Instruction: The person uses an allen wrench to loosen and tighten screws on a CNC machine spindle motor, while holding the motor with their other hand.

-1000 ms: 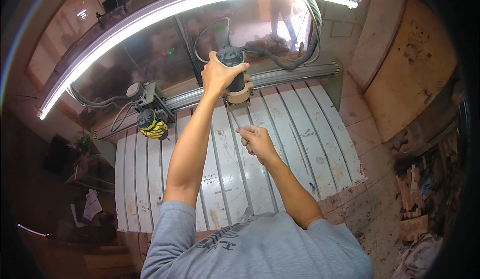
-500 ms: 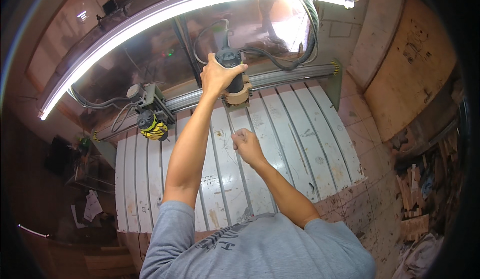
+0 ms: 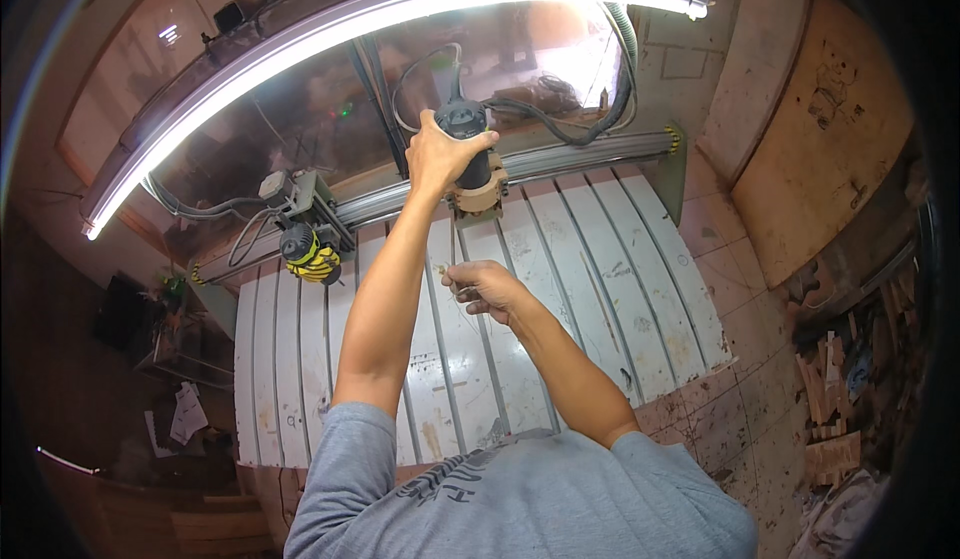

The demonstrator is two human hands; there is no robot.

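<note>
My left hand (image 3: 440, 162) is wrapped round the upper body of a black router motor (image 3: 462, 117), thumb across its right side. The motor stands upright in a tan clamp block (image 3: 480, 199) on the machine's rail. Below the clamp, over the slotted white table (image 3: 425, 419), is my right hand (image 3: 486, 289). Its thumb and index finger are pinched together, with the other fingers loosely curled. Thin lines show near these fingertips, but I cannot make out what they hold. The motor's lower end is hidden by the clamp.
A second motor with a yellow-and-black wrap (image 3: 312, 257) hangs on the rail to the left. A bright tube lamp (image 3: 400, 4) arches above. Cables (image 3: 575, 134) loop behind the rail. Wood scraps (image 3: 828, 389) lie at the right, papers (image 3: 188, 414) at the left.
My right hand has shifted slightly left, turning at the wrist, and its fingers have loosened from a tighter curl. My left hand keeps its hold on the motor.
</note>
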